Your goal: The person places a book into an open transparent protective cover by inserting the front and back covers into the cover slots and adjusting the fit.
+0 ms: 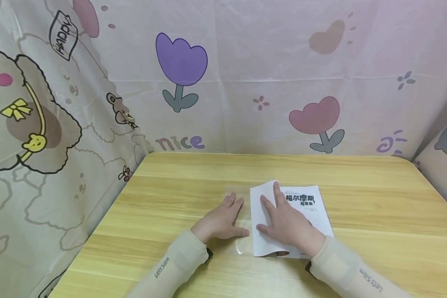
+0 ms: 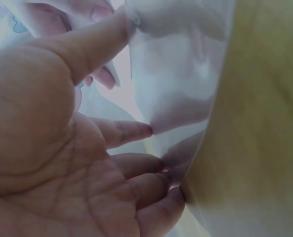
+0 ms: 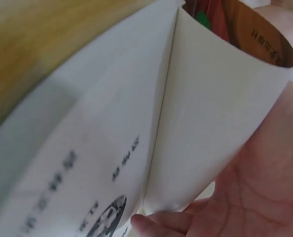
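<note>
A paperback book with a white title page and black Chinese characters lies right of the table's middle. Its cover is bent over to the left, white inside up. The right wrist view shows this cover curling, with orange and red on its outer face. My right hand rests on the white inside, fingers spread. To the left, my left hand touches a clear plastic sheet with its fingertips, thumb apart. That glossy plastic stands bent before the fingers in the left wrist view.
The wooden table reaches back to a patterned cloth hanging behind it. Another cloth hangs along the left side. Both forearms wear beige sleeves.
</note>
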